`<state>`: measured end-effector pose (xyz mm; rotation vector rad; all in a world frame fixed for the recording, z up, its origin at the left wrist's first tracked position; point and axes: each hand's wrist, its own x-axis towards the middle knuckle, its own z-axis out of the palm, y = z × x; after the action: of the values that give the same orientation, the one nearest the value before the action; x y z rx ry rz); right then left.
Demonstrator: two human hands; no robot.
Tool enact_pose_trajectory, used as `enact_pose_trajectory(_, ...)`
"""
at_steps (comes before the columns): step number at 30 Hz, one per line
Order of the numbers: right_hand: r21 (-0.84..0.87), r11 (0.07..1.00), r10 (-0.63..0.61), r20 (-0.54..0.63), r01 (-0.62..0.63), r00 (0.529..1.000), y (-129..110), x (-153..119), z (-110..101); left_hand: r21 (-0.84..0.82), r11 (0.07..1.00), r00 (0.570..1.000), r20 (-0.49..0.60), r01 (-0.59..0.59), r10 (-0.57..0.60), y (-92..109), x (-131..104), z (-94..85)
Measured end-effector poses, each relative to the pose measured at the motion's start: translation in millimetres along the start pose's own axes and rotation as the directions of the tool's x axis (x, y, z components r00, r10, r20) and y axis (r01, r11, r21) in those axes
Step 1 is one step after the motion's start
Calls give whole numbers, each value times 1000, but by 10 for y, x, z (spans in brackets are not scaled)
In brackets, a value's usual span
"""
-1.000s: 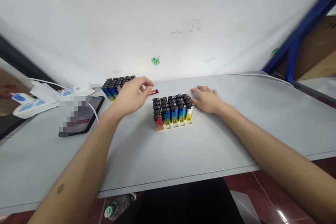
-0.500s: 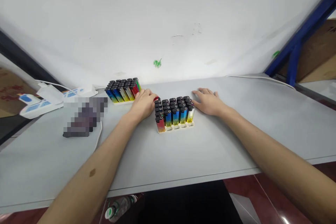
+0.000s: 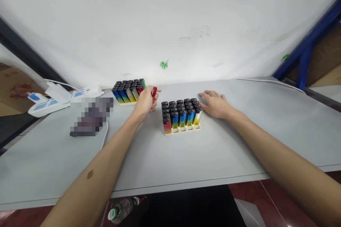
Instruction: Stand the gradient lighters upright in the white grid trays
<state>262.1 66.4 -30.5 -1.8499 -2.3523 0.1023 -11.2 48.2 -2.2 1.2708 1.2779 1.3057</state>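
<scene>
Between the two groups of lighters, my left hand [image 3: 146, 101] is closed around a red lighter [image 3: 154, 92], whose end shows above the fingers. Several upright lighters with black tops [image 3: 182, 117] stand in a white slotted tray [image 3: 183, 130] in front of me; a few slots along its near edge show bare. Flat on the table, my right hand [image 3: 214, 104] lies with fingers spread just right of this tray. A second tray of colourful lighters [image 3: 128, 91] stands at the back, left of my left hand.
On the left of the grey table [image 3: 202, 159] lie a white power strip [image 3: 64, 98] with plugs and a pixelated dark object [image 3: 92, 117]. A white cable [image 3: 269, 79] runs along the wall. Below the front edge is a plastic bottle [image 3: 124, 210].
My left hand has come away from the near tray's back left corner, and a red lighter now shows in its grip. My right hand stays beside the tray. The view has shifted slightly.
</scene>
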Motion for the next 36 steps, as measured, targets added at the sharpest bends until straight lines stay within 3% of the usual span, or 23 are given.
enact_pose_trajectory(2, 1, 1000, 1, -1, -1, 1000, 4, 3, 4, -131, 990, 999, 3, 52, -52, 49, -14, 3)
enact_pose_trajectory(9, 8, 1000, 5, 1, -5, 1000, 2, 1, 3, -201, 974, 992, -48, 106, -118, 160, -70, 36)
enact_pose_trajectory(17, 4, 1000, 4, -9, -4, 1000, 9, 2, 11, -323, 945, 999, -9, 45, -51, 242, -102, 25)
enact_pose_trajectory(27, 8, 1000, 0, -7, 0, 1000, 1, 3, 4, -235, 969, 998, 14, 69, -68, 70, -71, 31)
enact_pose_trajectory(32, 9, 1000, 0, -2, 0, 1000, -3, -1, -5, -188, 977, 993, -32, 105, -113, 111, -78, 71)
enact_pose_trajectory(36, 0, 1000, -4, 2, 4, 1000, -2, 3, -4, -246, 967, 997, -33, 60, -70, 162, -78, 66)
